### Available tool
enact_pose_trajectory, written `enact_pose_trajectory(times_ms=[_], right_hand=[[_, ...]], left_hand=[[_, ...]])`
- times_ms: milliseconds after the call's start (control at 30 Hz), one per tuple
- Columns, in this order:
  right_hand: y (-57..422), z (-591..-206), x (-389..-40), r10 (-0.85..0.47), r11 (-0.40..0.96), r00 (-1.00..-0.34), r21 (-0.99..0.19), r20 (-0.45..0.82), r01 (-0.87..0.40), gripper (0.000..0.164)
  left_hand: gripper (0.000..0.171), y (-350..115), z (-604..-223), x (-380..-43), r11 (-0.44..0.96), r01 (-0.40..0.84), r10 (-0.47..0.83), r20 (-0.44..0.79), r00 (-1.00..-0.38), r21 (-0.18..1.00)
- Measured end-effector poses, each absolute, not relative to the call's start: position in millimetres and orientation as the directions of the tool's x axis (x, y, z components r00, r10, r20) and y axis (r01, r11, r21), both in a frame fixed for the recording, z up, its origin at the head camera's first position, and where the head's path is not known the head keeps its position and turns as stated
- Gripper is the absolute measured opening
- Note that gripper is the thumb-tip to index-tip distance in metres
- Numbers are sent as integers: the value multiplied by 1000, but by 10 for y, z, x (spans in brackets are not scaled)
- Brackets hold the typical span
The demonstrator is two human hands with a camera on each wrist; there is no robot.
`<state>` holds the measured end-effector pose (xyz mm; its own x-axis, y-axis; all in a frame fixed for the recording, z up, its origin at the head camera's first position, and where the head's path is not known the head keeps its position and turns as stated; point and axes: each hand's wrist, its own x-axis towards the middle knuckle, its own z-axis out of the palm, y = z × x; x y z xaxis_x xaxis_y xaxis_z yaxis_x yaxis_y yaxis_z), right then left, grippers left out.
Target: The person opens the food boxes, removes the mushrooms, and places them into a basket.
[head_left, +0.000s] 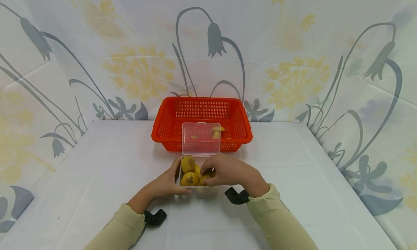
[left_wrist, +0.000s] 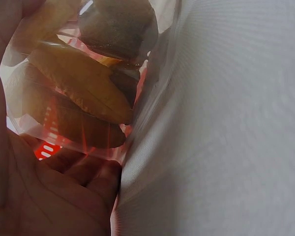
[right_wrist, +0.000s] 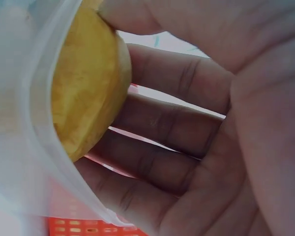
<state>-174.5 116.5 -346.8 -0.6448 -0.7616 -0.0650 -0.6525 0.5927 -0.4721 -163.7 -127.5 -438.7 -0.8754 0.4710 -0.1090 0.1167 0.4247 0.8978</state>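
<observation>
Bracing box (right_wrist: 37,108) in curled left hand (head_left: 167,181); pinching fruit (right_wrist: 91,83) with partly closed right hand (head_left: 229,171), ideally keeping pressure light.

The head view is lit evenly and softly, with faint, soft-edged shadows cast on the surface (head_left: 110,163) beneath the basket (head_left: 245,132). The left wrist view is dimmer and greyer, the fruit (left_wrist: 81,81) being darkened against light from behind and fine ripples being traced across the surface. In the right wrist view, the fingers (right_wrist: 174,81) are shaded with bright gaps between them, the box (right_wrist: 38,93) is blurred and hazy, and the lower left corner is washed out.
</observation>
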Motion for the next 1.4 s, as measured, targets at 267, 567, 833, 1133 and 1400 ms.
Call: enact_pose_trajectory(times_ms=[267, 567, 833, 1133, 1400], right_hand=[[1233, -3419, -1744, -732, 597, -681, -510, -29, -620, 19], [1311, -3364, -1738, -706, 587, -705, -500, 68, -637, 17], [1388, -3325, -1770, -703, 544, -680, -460, 207, -702, 15], [1480, -3287, -1785, -664, 505, -665, -450, 343, -737, 15], [1560, -3246, -1794, -613, 492, -653, -433, 444, -756, 19]], left_hand=[[108, -1281, -4394, -1648, 441, 108, 461, -122, -879, 891], [108, -1281, -4389, -1651, 432, 100, 462, -125, -878, 896], [110, -1276, -4385, -1647, 423, 99, 468, -124, -875, 901], [111, -1274, -4390, -1650, 428, 105, 466, -120, -876, 898], [112, -1267, -4386, -1651, 443, 101, 456, -127, -881, 891]])
